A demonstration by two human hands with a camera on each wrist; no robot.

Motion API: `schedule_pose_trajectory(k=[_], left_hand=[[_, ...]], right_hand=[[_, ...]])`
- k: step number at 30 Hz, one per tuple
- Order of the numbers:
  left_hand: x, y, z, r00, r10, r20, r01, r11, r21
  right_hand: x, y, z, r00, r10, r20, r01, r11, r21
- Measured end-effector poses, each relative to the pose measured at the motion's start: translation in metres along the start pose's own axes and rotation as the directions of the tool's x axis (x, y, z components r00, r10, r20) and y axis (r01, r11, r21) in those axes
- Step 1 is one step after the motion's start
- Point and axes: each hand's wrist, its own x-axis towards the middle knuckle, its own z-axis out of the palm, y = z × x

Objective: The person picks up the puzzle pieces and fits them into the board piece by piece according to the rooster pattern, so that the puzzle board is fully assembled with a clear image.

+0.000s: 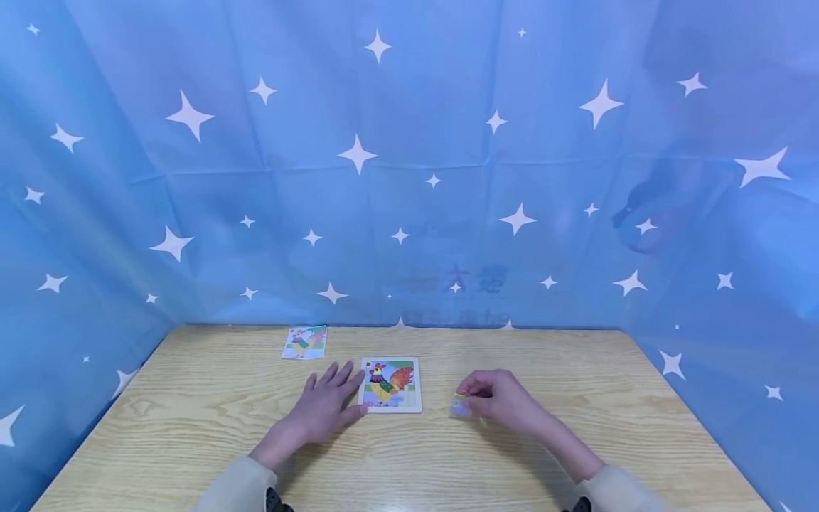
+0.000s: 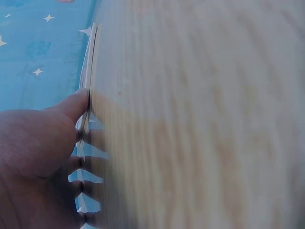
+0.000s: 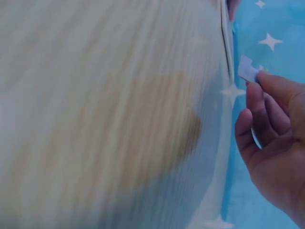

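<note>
A square jigsaw puzzle (image 1: pixel 392 385) with a rooster picture and a pale border lies flat on the wooden table. My left hand (image 1: pixel 325 407) rests beside it with fingers spread, thumb and index finger at its left edge. In the left wrist view, the thumb (image 2: pixel 75 105) touches the edge of the thin board. To the right of the puzzle, my right hand (image 1: pixel 505 402) pinches a small puzzle piece (image 1: pixel 459 406) between thumb and fingers. The right wrist view shows this puzzle piece (image 3: pixel 248 70) held clear of the tabletop, its pale side visible.
A picture card (image 1: pixel 305 343) with a similar rooster lies near the table's back edge, left of the puzzle. The wood-grain table (image 1: pixel 192 398) meets a blue star-patterned curtain (image 1: pixel 422 206) at the back and sides.
</note>
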Motion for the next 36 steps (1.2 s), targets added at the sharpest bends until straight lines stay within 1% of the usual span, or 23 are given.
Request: schedule_pose_trajectory(k=[5, 10, 16, 20, 26, 31, 36], left_hand=[[0.001, -0.003, 0.003, 1.0, -0.011, -0.013, 0.011, 1.0, 0.003], [0.001, -0.003, 0.005, 1.0, -0.011, -0.016, 0.011, 1.0, 0.003], [-0.002, 0.0, 0.0, 1.0, 0.008, -0.009, -0.008, 1.0, -0.014], [-0.001, -0.001, -0.001, 1.0, 0.012, -0.007, -0.012, 1.0, -0.02], [-0.001, -0.001, 0.0, 1.0, 0.001, -0.007, -0.001, 1.0, -0.015], [-0.002, 0.004, -0.005, 1.0, 0.009, 0.002, -0.009, 1.0, -0.019], [-0.003, 0.009, -0.009, 1.0, -0.003, 0.008, 0.003, 1.0, -0.013]], right_hand=[[0.019, -0.007, 0.014, 1.0, -0.016, -0.009, 0.017, 1.0, 0.009], [0.033, -0.012, 0.029, 1.0, -0.026, -0.005, 0.026, 0.999, 0.033], [0.047, -0.02, 0.048, 1.0, -0.029, 0.002, 0.029, 0.999, 0.024], [0.055, -0.022, 0.059, 0.999, -0.036, 0.023, 0.035, 0.999, 0.012], [0.06, -0.023, 0.064, 0.997, -0.056, 0.057, 0.057, 0.998, -0.009], [0.061, -0.022, 0.065, 0.997, -0.057, 0.051, 0.058, 0.998, -0.027], [0.062, -0.023, 0.065, 0.997, -0.045, 0.055, 0.048, 0.997, -0.056]])
